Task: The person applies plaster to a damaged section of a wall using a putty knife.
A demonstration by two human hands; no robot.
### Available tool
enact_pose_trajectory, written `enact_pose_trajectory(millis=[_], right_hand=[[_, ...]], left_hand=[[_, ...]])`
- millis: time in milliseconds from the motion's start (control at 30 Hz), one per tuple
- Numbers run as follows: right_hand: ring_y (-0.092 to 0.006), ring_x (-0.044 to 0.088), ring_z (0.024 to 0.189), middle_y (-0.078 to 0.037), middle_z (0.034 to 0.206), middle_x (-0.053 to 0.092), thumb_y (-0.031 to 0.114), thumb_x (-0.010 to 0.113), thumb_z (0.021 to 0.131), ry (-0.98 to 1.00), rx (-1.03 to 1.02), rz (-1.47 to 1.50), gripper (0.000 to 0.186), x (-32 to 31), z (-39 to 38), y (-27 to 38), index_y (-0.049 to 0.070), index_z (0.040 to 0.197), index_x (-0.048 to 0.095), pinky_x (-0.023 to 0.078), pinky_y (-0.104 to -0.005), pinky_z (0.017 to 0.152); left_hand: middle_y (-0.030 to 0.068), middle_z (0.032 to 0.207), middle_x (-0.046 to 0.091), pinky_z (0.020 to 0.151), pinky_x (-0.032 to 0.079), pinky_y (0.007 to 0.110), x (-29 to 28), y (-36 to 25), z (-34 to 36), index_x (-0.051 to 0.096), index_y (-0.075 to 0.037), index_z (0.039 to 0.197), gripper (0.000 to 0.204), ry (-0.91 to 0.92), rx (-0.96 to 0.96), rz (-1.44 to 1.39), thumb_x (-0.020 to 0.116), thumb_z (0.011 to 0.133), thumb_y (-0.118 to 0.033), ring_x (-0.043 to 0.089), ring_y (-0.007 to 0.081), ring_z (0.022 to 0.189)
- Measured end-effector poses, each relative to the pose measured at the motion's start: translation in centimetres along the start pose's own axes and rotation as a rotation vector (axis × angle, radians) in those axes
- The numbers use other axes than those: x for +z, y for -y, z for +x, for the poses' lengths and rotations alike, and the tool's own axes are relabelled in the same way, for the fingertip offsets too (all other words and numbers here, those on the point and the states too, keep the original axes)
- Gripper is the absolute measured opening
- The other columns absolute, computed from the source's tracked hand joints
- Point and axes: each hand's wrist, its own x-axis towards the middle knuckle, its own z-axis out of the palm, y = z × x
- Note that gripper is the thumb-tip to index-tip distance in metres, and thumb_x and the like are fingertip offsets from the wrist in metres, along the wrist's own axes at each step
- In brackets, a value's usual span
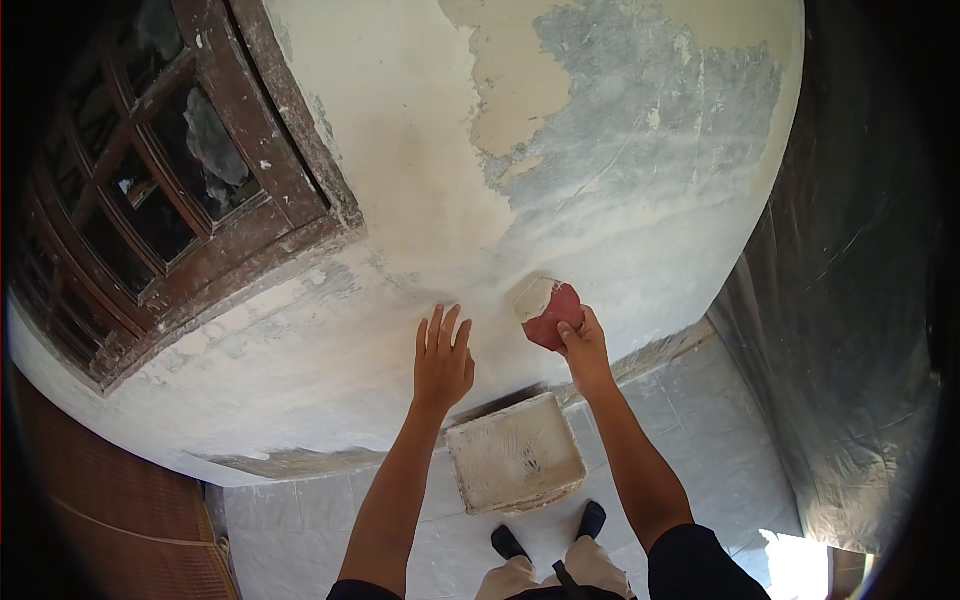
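Note:
A red plastic putty spreader [552, 324] is in my right hand [587, 352], its upper left part coated with cream filler. The thumb lies on its near face, and the coated edge is at the wall [400, 200]; whether it touches cannot be told. To the left, my left hand [441, 362] is held up at the wall with fingers stretched and nothing in it. Below and between my forearms stands a rectangular tub [515, 455], its inside smeared with cream filler. Cream filler covers much of the wall, with bare grey patches [640, 110] at the upper right.
A brown wooden window frame [230, 230] with glass panes is at the upper left. Dark sheeting [850, 330] hangs along the right. The tub stands on grey floor tiles [690, 420], just ahead of my feet [510, 543]. A reddish-brown slatted surface [120, 500] lies at the lower left.

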Motion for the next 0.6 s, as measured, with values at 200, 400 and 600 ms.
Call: enact_pose_trajectory(millis=[200,400,600], right_hand=[[-0.0172,0.061,0.104,-0.013,0.111,0.062,-0.002,0.048,0.095,-0.055,-0.431,-0.228,0.028,3.6,1.0,7.0,-0.002,0.124,0.047,0.048,-0.0288,0.088],[-0.0317,0.070,0.090,-0.025,0.098,0.067,-0.004,0.049,0.092,-0.168,-0.726,-0.440,0.032,8.5,0.1,12.1,-0.003,0.124,0.046,0.052,-0.0332,0.078],[-0.0426,0.067,0.080,-0.029,0.091,0.065,-0.005,0.048,0.091,-0.228,-0.960,-0.620,0.032,13.0,-0.4,13.3,-0.003,0.123,0.045,0.053,-0.0393,0.066]], left_hand=[[0.0163,0.145,0.036,0.113,0.021,0.056,-6.3,1.4,7.9,0.050,-0.006,0.127,0.048,-0.175,0.154,0.106,0.059,0.080,-0.011,0.027,0.0373,0.141],[0.0146,0.151,0.029,0.114,0.018,0.057,-13.7,2.7,14.6,0.044,-0.008,0.135,0.060,-0.281,0.169,0.191,0.062,0.079,-0.016,0.020,0.0361,0.144],[0.0136,0.160,0.014,0.115,0.007,0.061,-19.0,4.4,18.2,0.023,-0.008,0.151,0.098,-0.224,0.164,0.259,0.074,0.070,-0.032,0.007,0.0352,0.148]])
